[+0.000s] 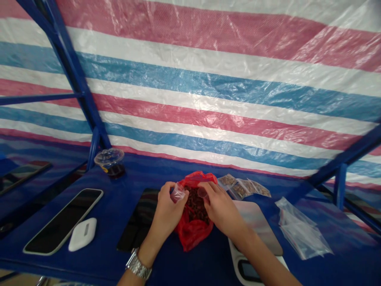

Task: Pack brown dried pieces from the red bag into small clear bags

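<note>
An open red plastic bag [190,234] lies in front of me, filled with small dark brown pieces [196,206] whose kind I cannot make out. My left hand [168,208] is closed on a small clear plastic bag [177,193] at the red bag's left side. Over its right side, the fingers of my right hand [222,206] are curled round a small translucent, cup-like thing [202,193], partly hidden by them. Under my right forearm sits a scale [262,226] with a metal top. Behind it lie several small filled clear packets [242,187].
A stack of clear zip bags [303,230] lies to the right. On the left are a dark phone [138,222], a pale-cased phone [64,222], a white earbud case [83,234] and a lidded cup [111,163]. Blue frame bars [74,79] and striped sheeting [208,99] rise behind.
</note>
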Demonstrator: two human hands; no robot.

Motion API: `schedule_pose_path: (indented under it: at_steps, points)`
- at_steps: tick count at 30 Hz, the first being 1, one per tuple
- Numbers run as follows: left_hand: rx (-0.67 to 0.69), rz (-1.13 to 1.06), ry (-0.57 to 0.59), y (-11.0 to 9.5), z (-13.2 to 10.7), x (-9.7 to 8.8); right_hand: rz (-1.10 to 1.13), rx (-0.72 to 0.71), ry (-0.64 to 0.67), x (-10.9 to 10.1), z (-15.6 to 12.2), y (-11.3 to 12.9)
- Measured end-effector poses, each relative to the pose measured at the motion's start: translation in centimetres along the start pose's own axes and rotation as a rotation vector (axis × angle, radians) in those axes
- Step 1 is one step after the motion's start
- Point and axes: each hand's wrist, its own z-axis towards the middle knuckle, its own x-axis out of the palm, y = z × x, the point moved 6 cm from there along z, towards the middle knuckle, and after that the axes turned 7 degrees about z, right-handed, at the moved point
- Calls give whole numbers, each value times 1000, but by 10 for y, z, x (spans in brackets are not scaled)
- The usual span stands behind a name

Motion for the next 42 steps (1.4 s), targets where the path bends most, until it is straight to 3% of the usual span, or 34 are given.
schedule_pose_path:
  at_steps: [4,7,11,14,17,26,32,38,42]
  points:
    - [-45,-46,87,8,9,10,121,-74,54,7,15,0]
    - [-64,-38,47,12,12,9,243,-12,40,12,18,-11]
    - [-58,-63,-31,14,12,2,136,11,21,9,8,-16]
    - [-80,-96,-54,14,10,2,20,-20,77,11,5,-6]
    - [-126,-177,-63,14,7,5,45,-17,103,18,11,3]
    - [-213,-369,-71,14,-1,19,264,116,-59,24,12,-18]
    - [-229,-385,-72,17,-4,26,413,152,-157,19,14,-15]
    - [-232,-410,-113,14,-4,25,467,164,-156,16,15,-4]
    - [-166,-354,-110,10,-4,21,522,176,-131,17,14,0]
